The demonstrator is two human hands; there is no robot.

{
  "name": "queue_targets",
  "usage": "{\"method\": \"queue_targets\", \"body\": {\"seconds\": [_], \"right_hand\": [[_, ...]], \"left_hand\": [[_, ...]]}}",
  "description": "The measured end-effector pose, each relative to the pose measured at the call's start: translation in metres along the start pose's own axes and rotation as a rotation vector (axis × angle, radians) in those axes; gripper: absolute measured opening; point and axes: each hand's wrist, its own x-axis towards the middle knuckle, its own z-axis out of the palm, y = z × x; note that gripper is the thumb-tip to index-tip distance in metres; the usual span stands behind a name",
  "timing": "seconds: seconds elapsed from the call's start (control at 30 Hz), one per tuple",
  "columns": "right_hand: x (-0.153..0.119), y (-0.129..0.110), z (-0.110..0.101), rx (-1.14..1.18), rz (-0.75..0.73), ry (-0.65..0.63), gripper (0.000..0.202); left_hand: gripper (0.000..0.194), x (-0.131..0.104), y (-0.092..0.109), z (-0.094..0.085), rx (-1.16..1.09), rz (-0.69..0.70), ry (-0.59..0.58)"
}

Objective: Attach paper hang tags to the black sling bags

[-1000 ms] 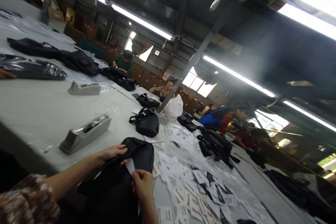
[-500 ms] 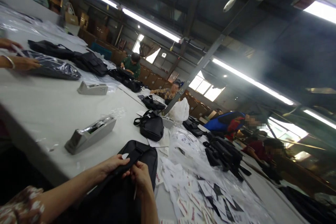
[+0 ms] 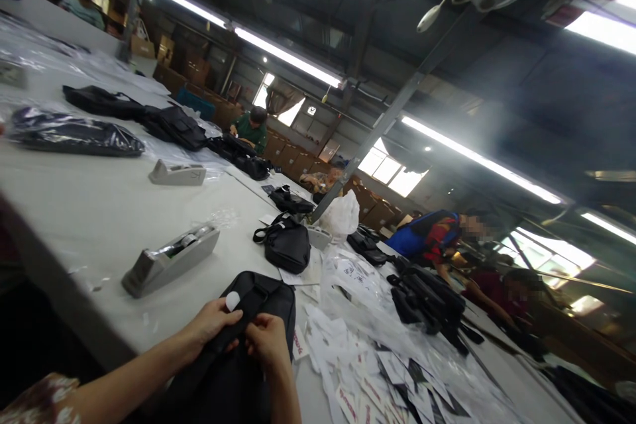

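Note:
A black bag point(image 3: 281, 298) lies at the table's near edge in front of me, its wide strap point(image 3: 248, 301) running up over its face. My left hand point(image 3: 214, 326) is closed around the strap from the left, thumb on top. A small white disc, perhaps a sticker or tag point(image 3: 232, 301), shows just above that thumb. From the right, my right hand point(image 3: 268, 339) pinches at the strap's edge, close to the left fingertips. What lies right between the fingers is hidden. A second black bag point(image 3: 288, 245) stands beyond the first.
Left of my hands is a grey tape dispenser point(image 3: 173, 258), with another dispenser point(image 3: 177, 173) farther back. Loose paper tags point(image 3: 358, 377) and clear plastic bags point(image 3: 362, 285) cover the right. A plastic-wrapped black item point(image 3: 74, 132) lies far left. Several people work around the tables.
Both hands stay at the strap; the white disc now shows more fully and the right hand has turned slightly. At far left, another person's hands have moved away from the plastic-wrapped item.

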Motion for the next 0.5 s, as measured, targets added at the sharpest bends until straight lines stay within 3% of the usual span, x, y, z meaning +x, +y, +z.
{"method": "queue_targets", "body": {"seconds": [0.23,0.4,0.5], "right_hand": [[-0.019,0.000,-0.029,0.056,0.033,-0.023,0.024],[-0.038,-0.001,-0.039,0.317,-0.010,-0.193,0.053],[-0.039,-0.007,-0.037,0.142,-0.111,-0.159,0.037]], "left_hand": [[0.036,-0.002,-0.006,0.001,0.040,0.019,0.063],[0.030,-0.001,-0.004,-0.004,0.029,0.064,0.033],[0.027,0.000,-0.003,-0.005,0.064,0.098,0.051]]}}
